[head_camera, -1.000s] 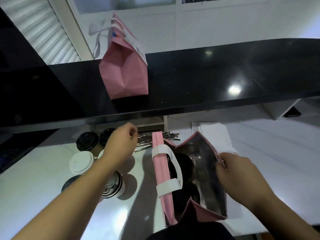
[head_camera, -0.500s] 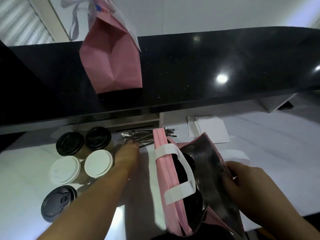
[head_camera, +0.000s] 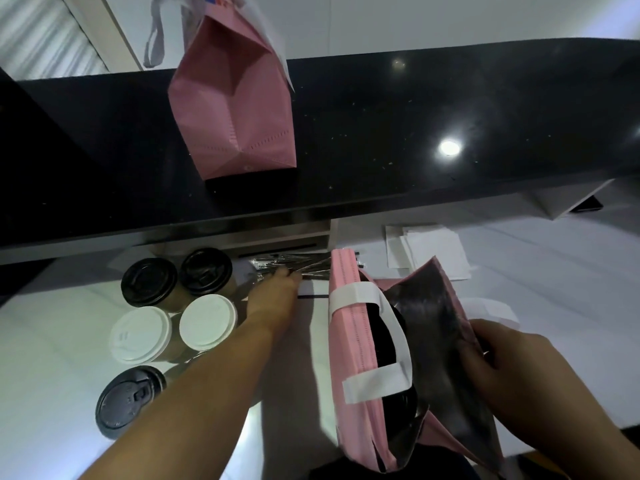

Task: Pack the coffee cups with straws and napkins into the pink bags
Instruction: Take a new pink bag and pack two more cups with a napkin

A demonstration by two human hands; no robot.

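Single head-worn view — steeply down, close over the white counter (head_camera: pixel 554 271), forward toward the black ledge (head_camera: pixel 415 133), perhaps slightly tilted.

Left hand (head_camera: pixel 273 296) touches straws (head_camera: pixel 294 266) (right hand (head_camera: pixel 502 362) holds bag (head_camera: pixel 349 341)).

Dim wide-angle view, ceiling-light glare on black counter (head_camera: pixel 450 109), curved edges.

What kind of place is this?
Probably a coffee shop counter: lidded takeaway cups stand together, wrapped straws and napkins lie ready, and pink bags are being packed.
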